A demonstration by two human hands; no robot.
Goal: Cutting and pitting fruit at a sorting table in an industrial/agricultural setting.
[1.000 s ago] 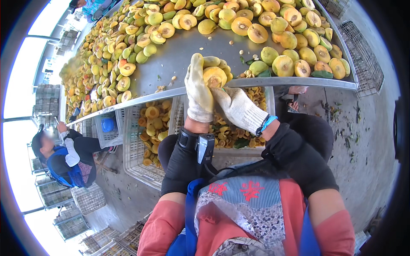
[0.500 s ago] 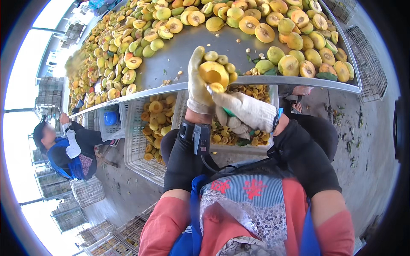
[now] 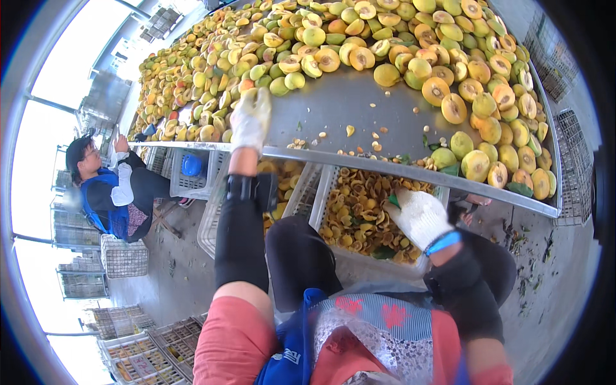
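Fingers (image 3: pixel 251 106) of the gloved left hand (image 3: pixel 250 120) lie loosely spread, reaching up at about 11 o'clock onto the bench (image 3: pixel 346 106). They hold nothing I can make out and rest among the fruit (image 3: pixel 292 64) at the near edge of the heap. That hand sits just above the bench's metal rim (image 3: pixel 385 170), with a black sleeve (image 3: pixel 240 237) running straight down from the wrist toward the body.

The right hand (image 3: pixel 420 217), also in a white glove, hangs below the rim at about 3 o'clock, over a white crate (image 3: pixel 359 260) filled with cut fruit pieces. Its fingers curl downward; whether they grip anything cannot be told. A blue band (image 3: pixel 444 242) circles the wrist, then a black sleeve bends back to the lower right.

Grey sheet metal forms the bench, which is piled with green and yellow fruit, many halved. The heap thickens toward 12 o'clock and down the right side at 2 o'clock, and a bare patch in the middle carries scattered scraps. A second crate (image 3: pixel 212 212) stands under the rim at 10 o'clock. The floor (image 3: pixel 173 269) is grey concrete. At 9 o'clock a person (image 3: pixel 115 192) in blue sits at the bench, with wire baskets (image 3: pixel 122 256) stacked nearby and bright windows behind.
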